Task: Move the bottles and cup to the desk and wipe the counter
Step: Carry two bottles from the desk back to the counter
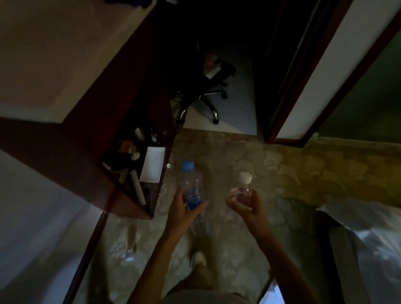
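Note:
My left hand (185, 209) grips a clear plastic bottle with a blue cap and blue label (191, 185), held upright over the patterned carpet. My right hand (247, 204) holds a second clear bottle with a white cap and pinkish label (242, 187) at about the same height, a little to the right. Both bottles are in mid-air in front of me. To the left stands the dark wooden counter (129, 208) with small items on it. No cup can be made out in the dim light.
A white sheet of paper (152, 163) and a white stick-like object (138, 188) lie on the counter among small dark items. A black office chair (208, 93) stands ahead in a dark room beyond a door frame (287, 109). A bed edge (363, 225) lies at right.

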`<state>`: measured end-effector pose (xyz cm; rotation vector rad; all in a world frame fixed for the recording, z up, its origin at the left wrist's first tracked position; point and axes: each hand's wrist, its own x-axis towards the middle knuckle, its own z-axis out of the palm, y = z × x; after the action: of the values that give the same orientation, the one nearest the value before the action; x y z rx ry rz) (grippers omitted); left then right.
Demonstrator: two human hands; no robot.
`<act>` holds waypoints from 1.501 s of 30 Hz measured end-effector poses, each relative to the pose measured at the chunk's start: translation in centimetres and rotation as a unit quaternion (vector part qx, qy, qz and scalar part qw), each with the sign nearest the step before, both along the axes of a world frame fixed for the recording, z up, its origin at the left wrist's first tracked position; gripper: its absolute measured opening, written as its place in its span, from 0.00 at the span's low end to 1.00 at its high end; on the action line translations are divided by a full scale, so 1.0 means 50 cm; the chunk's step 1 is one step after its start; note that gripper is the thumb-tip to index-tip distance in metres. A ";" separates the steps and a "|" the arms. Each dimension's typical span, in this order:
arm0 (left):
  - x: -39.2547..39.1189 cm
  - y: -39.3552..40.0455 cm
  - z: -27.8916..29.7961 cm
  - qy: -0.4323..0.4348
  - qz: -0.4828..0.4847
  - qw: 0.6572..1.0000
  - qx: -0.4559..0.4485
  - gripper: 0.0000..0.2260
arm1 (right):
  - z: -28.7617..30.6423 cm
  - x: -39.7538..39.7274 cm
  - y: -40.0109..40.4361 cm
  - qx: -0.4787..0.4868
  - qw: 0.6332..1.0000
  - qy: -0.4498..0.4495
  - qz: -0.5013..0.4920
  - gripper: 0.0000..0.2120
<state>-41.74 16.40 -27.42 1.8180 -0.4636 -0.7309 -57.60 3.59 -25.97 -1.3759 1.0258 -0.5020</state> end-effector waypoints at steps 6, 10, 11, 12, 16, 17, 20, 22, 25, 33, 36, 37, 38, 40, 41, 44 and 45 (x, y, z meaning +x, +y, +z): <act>0.231 -0.234 0.084 -0.014 0.002 0.999 -0.043 0.33 | 0.081 0.214 -0.229 -0.017 0.999 -0.039 0.003 0.19; 0.369 -0.362 0.067 -0.023 0.026 0.998 -0.052 0.34 | 0.079 0.368 -0.360 0.014 0.998 -0.056 0.031 0.17; 0.402 -0.393 0.061 -0.019 0.039 0.998 -0.049 0.34 | 0.073 0.410 -0.400 0.016 0.997 -0.055 0.042 0.16; 0.434 -0.426 0.060 -0.013 0.056 0.997 -0.048 0.35 | 0.075 0.453 -0.442 0.014 0.997 -0.058 0.055 0.16; 0.569 -0.559 0.111 0.003 0.143 0.985 -0.100 0.37 | 0.103 0.649 -0.626 -0.011 0.990 -0.081 0.113 0.16; 0.606 -0.586 0.136 0.004 0.159 0.981 -0.115 0.37 | 0.122 0.702 -0.667 -0.022 0.987 -0.086 0.137 0.17; 0.733 -0.655 0.245 -0.039 0.206 0.968 -0.136 0.39 | 0.210 0.881 -0.780 -0.035 0.971 -0.131 0.197 0.20; 0.811 -0.683 0.322 -0.087 0.232 0.959 -0.136 0.34 | 0.285 1.002 -0.824 -0.038 0.958 -0.145 0.245 0.25; 0.934 -0.709 0.434 -0.140 0.270 0.935 -0.180 0.16 | 0.379 1.180 -0.863 -0.055 0.935 -0.175 0.302 0.33; 1.296 -0.663 0.582 -0.329 0.336 0.878 -0.093 0.22 | 0.560 1.603 -0.871 -0.105 0.869 -0.260 0.408 0.27; 1.420 -0.639 0.597 -0.357 0.359 0.860 -0.063 0.24 | 0.595 1.742 -0.868 -0.110 0.855 -0.279 0.422 0.26; 1.444 -0.639 0.594 -0.361 0.357 0.860 -0.054 0.25 | 0.602 1.763 -0.873 -0.119 0.854 -0.280 0.422 0.25; 1.505 -0.635 0.598 -0.365 0.384 0.847 -0.049 0.25 | 0.616 1.838 -0.866 -0.113 0.847 -0.282 0.437 0.25; 1.574 -0.640 0.606 -0.369 0.415 0.831 -0.041 0.24 | 0.626 1.928 -0.854 -0.117 0.844 -0.274 0.446 0.27; 1.596 -0.644 0.602 -0.361 0.414 0.835 -0.033 0.24 | 0.623 1.955 -0.848 -0.123 0.846 -0.267 0.444 0.28; 1.673 -0.664 0.590 -0.347 0.431 0.833 0.005 0.22 | 0.606 2.068 -0.828 -0.129 0.850 -0.249 0.446 0.27; 1.692 -0.670 0.589 -0.345 0.442 0.828 0.011 0.22 | 0.597 2.107 -0.822 -0.136 0.846 -0.243 0.454 0.28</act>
<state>42.83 -17.09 2.03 2.0036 -0.0128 0.5887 47.74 -37.51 3.88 -1.6831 -0.1724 -0.2433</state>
